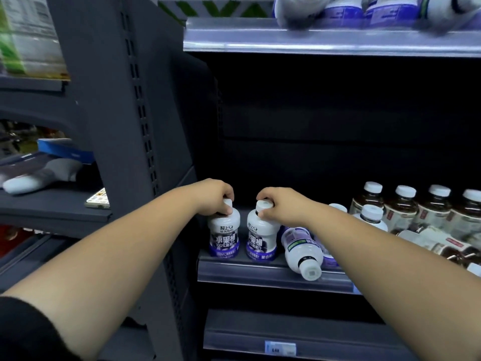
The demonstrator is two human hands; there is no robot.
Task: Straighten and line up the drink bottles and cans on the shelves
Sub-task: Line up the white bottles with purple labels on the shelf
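Observation:
Two white bottles with purple labels stand upright side by side at the left end of the middle shelf (260, 274). My left hand (212, 198) grips the cap and neck of the left bottle (224, 237). My right hand (279, 204) grips the cap of the right bottle (261, 239). Right beside them a third white and purple bottle (303, 252) lies tipped over, its cap pointing out past the shelf's front edge. Further right stand several dark tea bottles (400, 207) with white caps, and some dark bottles (437, 242) lie on their sides.
The upper shelf (312, 40) carries more white and purple bottles (341, 10), blurred. A dark upright post (135, 126) bounds the shelf bay on the left. The side shelving at left holds a blue box (65, 149) and a white object (39, 175). A price tag (279, 347) sits on the lower shelf rail.

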